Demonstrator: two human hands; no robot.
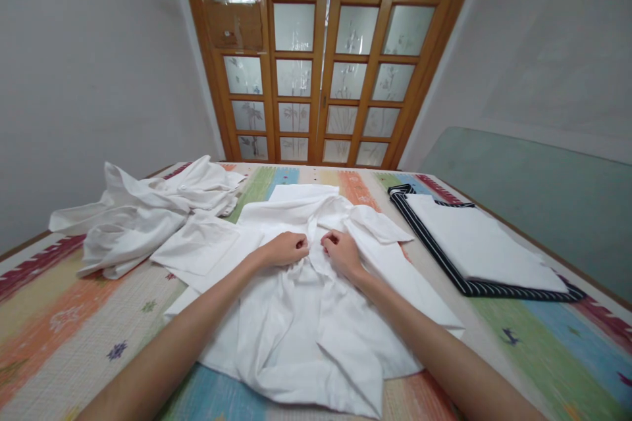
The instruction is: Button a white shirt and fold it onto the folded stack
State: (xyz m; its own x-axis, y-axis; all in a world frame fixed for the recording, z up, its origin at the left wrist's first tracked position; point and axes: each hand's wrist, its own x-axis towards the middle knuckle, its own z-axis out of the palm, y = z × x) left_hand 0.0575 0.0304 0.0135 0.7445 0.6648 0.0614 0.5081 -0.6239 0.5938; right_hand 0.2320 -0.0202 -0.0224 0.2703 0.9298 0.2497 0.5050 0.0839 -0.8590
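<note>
A white shirt (306, 355) lies spread in front of me, its short sleeve (380, 223) flared out to the upper right and its lower front creased. My left hand (286, 248) is closed in a pinch on the cloth at the shirt's middle, left of the front opening. Just across from it, my right hand (342, 253) has its fingers curled together at the opposite edge of the opening. Fingertips of both hands are partly hidden, so a button or buttonhole between them cannot be made out.
A rumpled heap of white clothes (148, 210) sits at the left. To the right, folded white cloth (484, 243) rests on black striped fabric (434, 256). Everything lies on a colourful striped cover (64, 329). Wooden glazed doors (320, 72) stand beyond the far edge.
</note>
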